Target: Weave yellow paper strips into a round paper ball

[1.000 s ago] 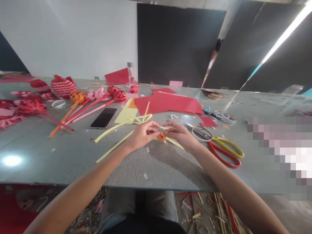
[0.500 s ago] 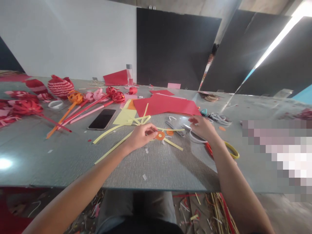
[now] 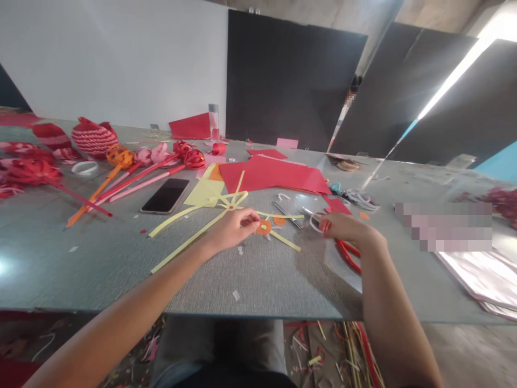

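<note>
My left hand (image 3: 238,227) pinches a small orange paper disc (image 3: 264,227) with a pale centre between thumb and fingertips. Close by it, a star of yellow paper strips (image 3: 181,249) spreads over the table, partly under my forearm. My right hand (image 3: 345,226) is to the right, its fingers closed at a white loop (image 3: 314,222) that looks like a strip or tape. Beneath that hand lie scissors with red handles (image 3: 348,256), partly covered by the hand and forearm. Between the hands are another orange disc (image 3: 279,220) and a slim metal tool (image 3: 287,214).
Red paper sheets (image 3: 274,175) and yellow paper (image 3: 202,188) lie beyond my hands. To the left are a phone (image 3: 165,196), paper flowers on sticks (image 3: 121,157) and a red-and-pink woven piece (image 3: 95,139). A bottle (image 3: 214,123) stands behind. A white curled bundle (image 3: 361,199) is at right.
My right hand has come down and slightly right, onto the white loop, which now looks smaller. The yellow ring near the forearm is now hidden. My left hand still holds the orange disc.
</note>
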The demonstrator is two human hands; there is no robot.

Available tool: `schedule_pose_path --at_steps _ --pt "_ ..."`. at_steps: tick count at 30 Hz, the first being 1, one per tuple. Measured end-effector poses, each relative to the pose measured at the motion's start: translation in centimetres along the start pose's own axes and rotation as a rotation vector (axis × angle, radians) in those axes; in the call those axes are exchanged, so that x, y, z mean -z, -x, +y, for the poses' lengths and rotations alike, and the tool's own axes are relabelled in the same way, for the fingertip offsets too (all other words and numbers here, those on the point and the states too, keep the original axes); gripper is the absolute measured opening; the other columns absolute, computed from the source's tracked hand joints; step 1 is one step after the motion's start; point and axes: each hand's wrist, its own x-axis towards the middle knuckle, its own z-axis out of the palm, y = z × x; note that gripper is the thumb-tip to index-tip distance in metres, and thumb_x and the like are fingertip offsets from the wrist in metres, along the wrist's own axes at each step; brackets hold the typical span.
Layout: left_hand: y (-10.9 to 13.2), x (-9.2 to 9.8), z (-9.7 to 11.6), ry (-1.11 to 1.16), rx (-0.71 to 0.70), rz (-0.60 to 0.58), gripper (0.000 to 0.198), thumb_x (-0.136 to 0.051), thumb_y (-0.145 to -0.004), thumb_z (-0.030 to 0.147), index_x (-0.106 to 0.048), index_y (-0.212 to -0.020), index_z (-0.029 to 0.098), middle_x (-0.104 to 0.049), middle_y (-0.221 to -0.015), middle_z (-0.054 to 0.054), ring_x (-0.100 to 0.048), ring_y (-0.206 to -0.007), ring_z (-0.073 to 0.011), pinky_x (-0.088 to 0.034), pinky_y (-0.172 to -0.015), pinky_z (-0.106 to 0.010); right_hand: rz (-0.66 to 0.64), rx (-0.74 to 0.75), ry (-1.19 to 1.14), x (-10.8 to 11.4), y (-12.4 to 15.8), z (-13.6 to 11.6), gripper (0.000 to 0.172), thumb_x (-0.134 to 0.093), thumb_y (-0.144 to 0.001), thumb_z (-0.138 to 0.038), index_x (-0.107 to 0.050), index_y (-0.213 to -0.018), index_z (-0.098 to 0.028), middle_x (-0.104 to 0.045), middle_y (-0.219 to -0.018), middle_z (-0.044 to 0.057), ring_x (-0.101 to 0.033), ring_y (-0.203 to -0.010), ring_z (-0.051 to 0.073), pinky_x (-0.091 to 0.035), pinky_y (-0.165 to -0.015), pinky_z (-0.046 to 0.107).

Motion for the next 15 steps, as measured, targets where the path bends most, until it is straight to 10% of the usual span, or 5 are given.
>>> schedule_pose_path --at_steps 7,15 --pt "0.1 0.1 1.0 -0.007 -0.162 0.088 0.016 -0.052 -0.081 0.028 -0.063 -0.09 0.02 -0.063 -0.104 -0.007 -0.061 -0.089 -0.0155 -0.05 -0.064 -0.025 0.492 0.303 -0.454 0.1 -0.2 -5.2 0.012 -0.057 -0.075 -0.031 -0.056 -0.079 -0.019 -0.064 -0.078 0.003 -0.06 -0.073 0.016 -0.046 -0.069 0.029" --pt "1.4 -0.5 2.1 -0.343 -0.599 0.296 0.029 -0.053 -0.081 0.019 -0.054 -0.111 0.021 -0.058 -0.114 -0.007 -0.052 -0.108 -0.0178 -0.044 -0.094 -0.038 0.529 0.604 -0.601 -3.1 1.4 -10.8 0.004 -0.054 -0.08 -0.023 -0.053 -0.082 -0.02 -0.056 -0.068 -0.001 -0.054 -0.061 0.01 -0.046 -0.057 0.023"
